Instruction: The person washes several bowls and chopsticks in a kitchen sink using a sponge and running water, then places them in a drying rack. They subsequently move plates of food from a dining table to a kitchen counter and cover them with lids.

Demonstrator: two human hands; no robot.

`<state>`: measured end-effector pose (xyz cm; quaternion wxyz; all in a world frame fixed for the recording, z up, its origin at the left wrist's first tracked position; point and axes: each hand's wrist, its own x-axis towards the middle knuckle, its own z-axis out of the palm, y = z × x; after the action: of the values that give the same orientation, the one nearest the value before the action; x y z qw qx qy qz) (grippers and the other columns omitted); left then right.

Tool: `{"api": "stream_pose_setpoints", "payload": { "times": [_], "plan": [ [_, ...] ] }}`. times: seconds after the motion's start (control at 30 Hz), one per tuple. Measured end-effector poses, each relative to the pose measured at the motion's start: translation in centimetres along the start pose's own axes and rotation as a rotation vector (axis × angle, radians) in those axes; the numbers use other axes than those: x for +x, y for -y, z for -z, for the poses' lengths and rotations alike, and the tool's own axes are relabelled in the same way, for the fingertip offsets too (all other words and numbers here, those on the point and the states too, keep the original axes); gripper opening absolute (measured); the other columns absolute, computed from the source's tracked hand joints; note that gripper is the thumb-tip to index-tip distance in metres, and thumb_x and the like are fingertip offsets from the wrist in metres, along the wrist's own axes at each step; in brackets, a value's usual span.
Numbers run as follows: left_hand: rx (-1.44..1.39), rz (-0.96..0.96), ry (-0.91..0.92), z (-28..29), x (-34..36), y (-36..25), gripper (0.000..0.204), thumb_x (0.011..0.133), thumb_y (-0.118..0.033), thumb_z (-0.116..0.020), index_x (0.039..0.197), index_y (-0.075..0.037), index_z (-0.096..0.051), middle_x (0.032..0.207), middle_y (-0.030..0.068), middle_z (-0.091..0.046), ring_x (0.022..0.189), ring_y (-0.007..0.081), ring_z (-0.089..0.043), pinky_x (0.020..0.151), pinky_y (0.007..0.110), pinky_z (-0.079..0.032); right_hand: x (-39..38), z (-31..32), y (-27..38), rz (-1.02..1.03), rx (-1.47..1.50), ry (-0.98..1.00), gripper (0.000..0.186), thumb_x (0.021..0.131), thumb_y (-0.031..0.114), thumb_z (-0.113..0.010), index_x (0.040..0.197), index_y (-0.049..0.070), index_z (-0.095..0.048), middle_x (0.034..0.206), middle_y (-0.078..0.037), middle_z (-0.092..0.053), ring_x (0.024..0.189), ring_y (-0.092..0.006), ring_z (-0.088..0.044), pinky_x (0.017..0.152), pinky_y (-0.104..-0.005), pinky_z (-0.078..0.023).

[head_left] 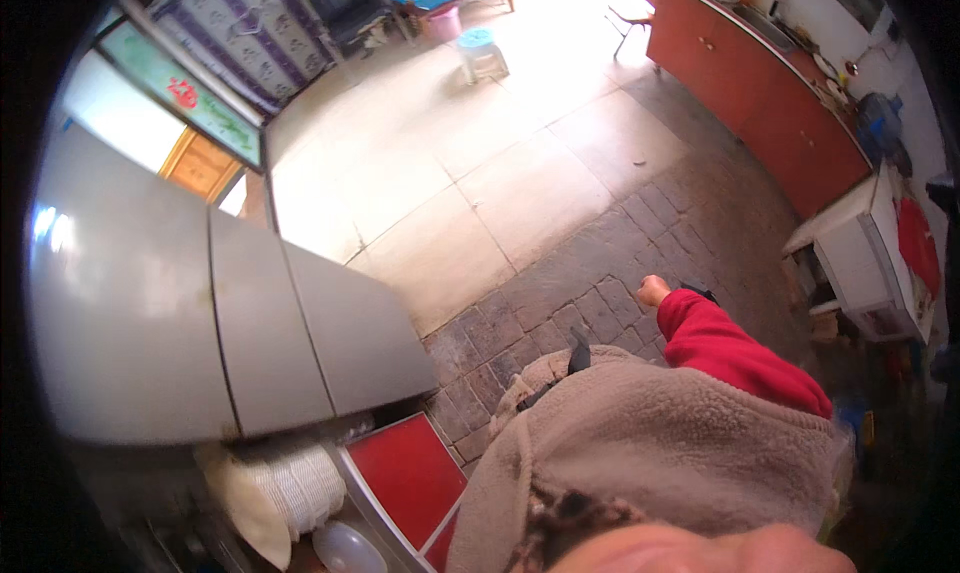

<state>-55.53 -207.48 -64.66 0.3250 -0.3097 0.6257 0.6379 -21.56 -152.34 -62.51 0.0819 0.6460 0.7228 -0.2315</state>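
My right hand (654, 291) is held out in front of me over the dark paved floor, at the end of a red sleeve (730, 348). Its fingers are curled in, and nothing shows sticking out of them. A dark band or device (697, 292) sits by that wrist. The hand touches no furniture; the floor lies below it. My left hand is out of view. A brown fleece garment (650, 433) covers my body, with a black strap (578, 353) at its front.
A grey refrigerator (130, 303) stands at left, near a spool of white rope (295, 488) and a red-topped unit (405, 473). Red cabinets (755, 98) and a white cupboard (865, 263) line the right. A stool (480, 55) stands ahead on pale tiles (440, 213).
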Motion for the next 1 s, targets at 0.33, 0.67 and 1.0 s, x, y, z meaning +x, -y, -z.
{"api": "stream_pose_setpoints", "payload": {
  "times": [0.33,0.67,1.0],
  "plan": [
    [0.561,0.193,-0.05,-21.7,9.5,-7.6,0.018,0.078,-0.024,-0.047,0.073,-0.007,-0.046,0.066,0.007,-0.044,0.057,0.0177,-0.046,0.05,0.03,-0.04,10.1,3.6,-1.1,0.06,0.245,0.186,0.026,0.065,0.015,-0.051,0.084,0.002,-0.062,0.084,-0.02,-0.06,0.081,-0.0342,-0.058,0.071,-0.0394,-0.046],
    [0.742,-0.407,0.557,-74.1,14.2,-22.9,0.014,0.078,-0.017,-0.046,0.067,-0.01,-0.043,0.051,-0.001,-0.039,0.041,0.0104,-0.042,0.032,0.025,-0.029,15.9,11.3,-4.1,-0.298,0.372,0.093,0.021,0.063,0.018,-0.055,0.071,0.001,-0.063,0.073,-0.017,-0.061,0.07,-0.031,-0.06,0.063,-0.0374,-0.046],
    [0.916,-0.389,0.754,-100.0,11.6,-19.6,0.02,0.078,-0.019,-0.049,0.083,-0.001,-0.056,0.057,0.0056,-0.054,0.044,0.0127,-0.05,0.036,0.027,-0.038,47.7,23.5,-1.6,-0.092,0.357,0.163,0.032,0.066,0.026,-0.052,0.084,0.003,-0.064,0.084,-0.019,-0.06,0.083,-0.0353,-0.057,0.075,-0.0398,-0.045]
  ]
}}
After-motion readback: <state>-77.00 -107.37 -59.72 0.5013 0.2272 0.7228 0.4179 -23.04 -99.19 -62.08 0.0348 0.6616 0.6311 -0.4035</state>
